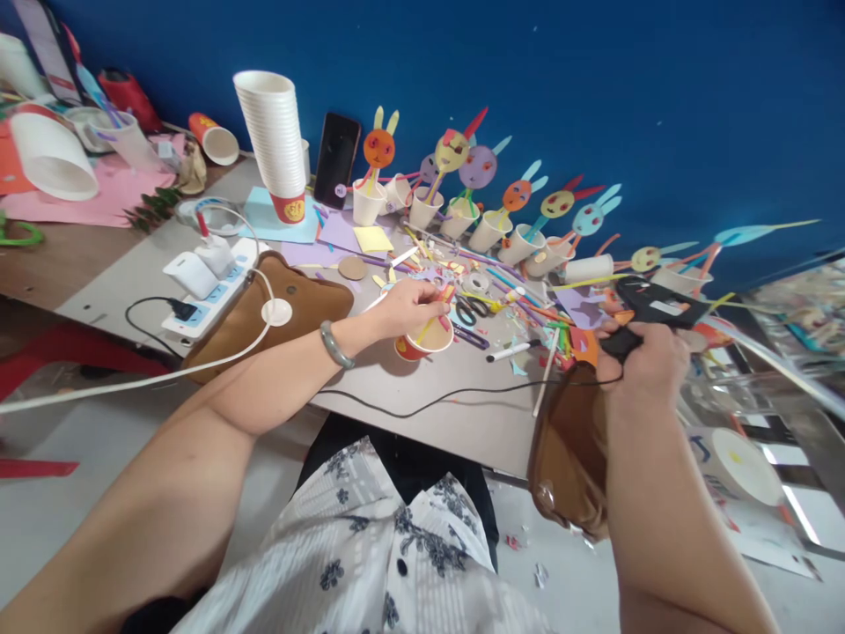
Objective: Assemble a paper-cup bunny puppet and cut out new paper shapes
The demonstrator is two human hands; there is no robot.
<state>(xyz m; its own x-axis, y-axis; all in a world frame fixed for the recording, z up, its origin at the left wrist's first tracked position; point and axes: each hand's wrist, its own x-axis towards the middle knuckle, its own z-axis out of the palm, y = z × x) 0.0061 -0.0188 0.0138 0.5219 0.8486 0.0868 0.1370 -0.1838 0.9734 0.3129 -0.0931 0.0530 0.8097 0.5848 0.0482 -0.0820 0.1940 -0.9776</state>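
Observation:
My left hand [419, 308] is closed in a pinch over a red and white paper cup [422, 346], on a thin orange-red piece that looks like a pipe cleaner [447, 294]. A yellow strand shows inside the cup. Off to the right, my right hand [650, 361] grips a black hot glue gun [660, 304] by its handle, and its cord [409, 412] trails across the table's front. The gun's tip is hard to make out. Beside the cup lie black scissors [473, 308] and a white marker [513, 350].
Behind, paper cups with rabbit-faced spoon figures [379, 150] line the blue wall. A tall cup stack [270, 141] and a phone [337, 158] stand at back left. A power strip [217, 295] lies on a brown cushion [290, 299]. Coloured scraps cover the middle.

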